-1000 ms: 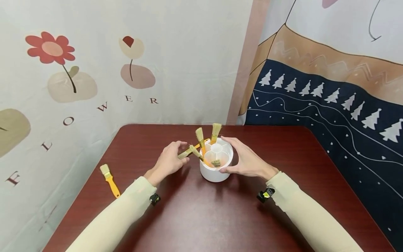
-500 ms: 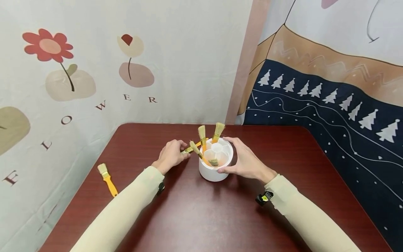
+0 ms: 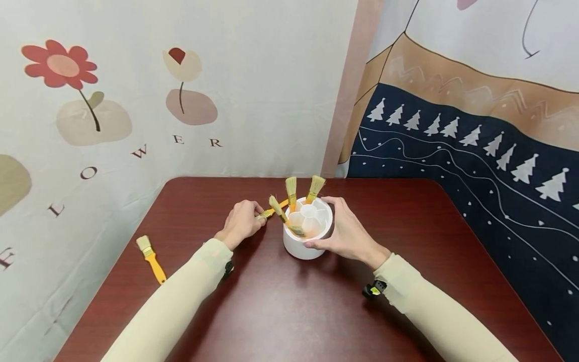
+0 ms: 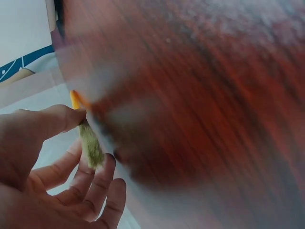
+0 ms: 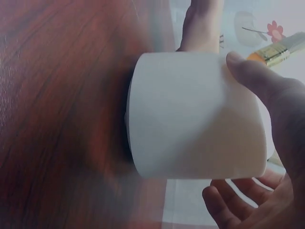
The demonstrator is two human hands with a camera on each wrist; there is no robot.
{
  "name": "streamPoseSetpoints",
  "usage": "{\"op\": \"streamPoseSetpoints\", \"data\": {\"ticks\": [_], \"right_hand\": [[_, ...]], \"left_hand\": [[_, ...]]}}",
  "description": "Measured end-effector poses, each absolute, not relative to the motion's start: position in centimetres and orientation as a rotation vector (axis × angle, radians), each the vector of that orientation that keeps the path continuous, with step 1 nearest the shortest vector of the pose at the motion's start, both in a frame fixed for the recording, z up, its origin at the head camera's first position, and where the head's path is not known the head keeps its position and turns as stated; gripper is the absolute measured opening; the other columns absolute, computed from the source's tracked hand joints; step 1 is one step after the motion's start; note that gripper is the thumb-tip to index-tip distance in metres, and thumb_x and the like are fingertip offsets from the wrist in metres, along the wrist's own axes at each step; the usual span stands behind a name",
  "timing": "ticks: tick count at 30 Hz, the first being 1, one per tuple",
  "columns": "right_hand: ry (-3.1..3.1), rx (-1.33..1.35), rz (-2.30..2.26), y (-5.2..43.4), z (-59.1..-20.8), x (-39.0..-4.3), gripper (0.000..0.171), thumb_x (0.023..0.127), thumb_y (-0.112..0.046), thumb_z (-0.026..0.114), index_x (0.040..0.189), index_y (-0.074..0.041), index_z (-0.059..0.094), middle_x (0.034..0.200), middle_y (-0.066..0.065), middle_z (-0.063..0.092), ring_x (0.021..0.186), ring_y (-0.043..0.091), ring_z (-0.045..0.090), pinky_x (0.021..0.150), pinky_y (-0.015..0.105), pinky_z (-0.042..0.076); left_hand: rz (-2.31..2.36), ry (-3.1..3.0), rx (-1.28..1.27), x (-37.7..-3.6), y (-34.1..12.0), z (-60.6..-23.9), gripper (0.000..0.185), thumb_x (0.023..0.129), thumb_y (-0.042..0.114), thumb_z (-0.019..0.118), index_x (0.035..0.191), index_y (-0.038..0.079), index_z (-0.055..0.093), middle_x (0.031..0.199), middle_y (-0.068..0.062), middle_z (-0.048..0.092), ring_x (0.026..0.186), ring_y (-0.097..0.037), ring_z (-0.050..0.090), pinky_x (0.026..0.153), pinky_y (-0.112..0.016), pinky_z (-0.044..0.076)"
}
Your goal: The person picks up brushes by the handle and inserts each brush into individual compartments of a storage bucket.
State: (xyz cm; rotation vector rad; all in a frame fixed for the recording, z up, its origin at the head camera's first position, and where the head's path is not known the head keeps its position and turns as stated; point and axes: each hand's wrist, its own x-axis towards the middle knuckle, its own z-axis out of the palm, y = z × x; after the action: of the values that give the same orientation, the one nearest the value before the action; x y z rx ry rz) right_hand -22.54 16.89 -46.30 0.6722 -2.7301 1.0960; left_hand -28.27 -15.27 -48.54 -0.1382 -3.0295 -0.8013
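Observation:
My left hand point(image 3: 243, 221) pinches a flat paintbrush point(image 3: 273, 210) near its bristle end, thumb against fingers. Its orange handle points away toward the back left of the white pot. In the left wrist view the brush's bristles point(image 4: 91, 147) hang between thumb and fingers. My right hand point(image 3: 350, 232) grips the round white pot point(image 3: 304, 248), thumb at the front rim and fingers around the far side. The pot stands on the table, divided inside into petal-shaped compartments. Several paintbrushes point(image 3: 291, 187) stand in it, most with bristles up, one leaning left over the rim.
Another paintbrush point(image 3: 152, 258) with a yellow-orange handle lies on the left of the dark red table point(image 3: 289, 306), close to my left sleeve. Printed fabric walls point(image 3: 271, 100) rise behind the table and along its right side.
The left hand's fingers have gone from hovering over the loose paintbrush to pinching it, and the brush has shifted slightly left. The right hand keeps its grip on the pot.

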Motion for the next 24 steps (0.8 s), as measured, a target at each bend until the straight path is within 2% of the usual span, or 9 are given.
{"op": "streamPoseSetpoints", "data": {"ticks": [4, 7, 10, 19, 24], "right_hand": [[-2.731, 0.635, 1.105, 16.4, -46.3, -22.1, 0.125, 0.075, -0.053, 0.11, 0.168, -0.004, 0.043, 0.163, 0.016, 0.055, 0.144, 0.034, 0.063, 0.12, 0.053, 0.06], [-2.731, 0.61, 1.102, 16.0, -46.3, -21.9, 0.126, 0.075, -0.054, 0.109, 0.168, -0.001, 0.042, 0.162, 0.018, 0.054, 0.143, 0.035, 0.064, 0.119, 0.053, 0.06], [-2.737, 0.594, 1.091, 15.7, -46.4, -21.8, 0.128, 0.075, -0.054, 0.11, 0.168, 0.0, 0.041, 0.162, 0.019, 0.054, 0.143, 0.036, 0.063, 0.12, 0.053, 0.06], [-2.753, 0.624, 1.069, 16.0, -45.9, -21.5, 0.13, 0.076, -0.058, 0.109, 0.168, 0.0, 0.04, 0.162, 0.019, 0.052, 0.145, 0.035, 0.062, 0.119, 0.053, 0.062], [-2.786, 0.68, 1.044, 17.3, -45.4, -21.9, 0.131, 0.078, -0.058, 0.108, 0.173, -0.001, 0.037, 0.168, 0.019, 0.049, 0.152, 0.036, 0.056, 0.125, 0.06, 0.057]], "left_hand": [[-0.828, -2.992, -0.152, -28.0, -15.9, -48.4, 0.023, 0.105, 0.016, 0.078, 0.123, 0.004, 0.083, 0.121, -0.018, 0.076, 0.105, -0.033, 0.07, 0.095, -0.051, 0.061], [-0.867, -2.962, -0.13, -27.9, -16.5, -48.2, 0.024, 0.103, 0.015, 0.078, 0.125, 0.004, 0.083, 0.117, -0.018, 0.078, 0.1, -0.033, 0.069, 0.094, -0.05, 0.06], [-0.888, -2.928, -0.107, -27.8, -17.0, -47.9, 0.026, 0.102, 0.016, 0.079, 0.126, 0.006, 0.083, 0.113, -0.016, 0.083, 0.094, -0.032, 0.072, 0.09, -0.049, 0.061], [-0.92, -2.764, -0.133, -26.9, -17.8, -46.8, 0.029, 0.099, 0.016, 0.081, 0.126, 0.008, 0.084, 0.117, -0.015, 0.088, 0.1, -0.034, 0.078, 0.087, -0.049, 0.063], [-0.947, -2.639, -0.189, -26.5, -18.0, -46.3, 0.028, 0.097, 0.015, 0.081, 0.123, 0.007, 0.085, 0.106, -0.013, 0.089, 0.096, -0.035, 0.08, 0.089, -0.051, 0.065]]}}
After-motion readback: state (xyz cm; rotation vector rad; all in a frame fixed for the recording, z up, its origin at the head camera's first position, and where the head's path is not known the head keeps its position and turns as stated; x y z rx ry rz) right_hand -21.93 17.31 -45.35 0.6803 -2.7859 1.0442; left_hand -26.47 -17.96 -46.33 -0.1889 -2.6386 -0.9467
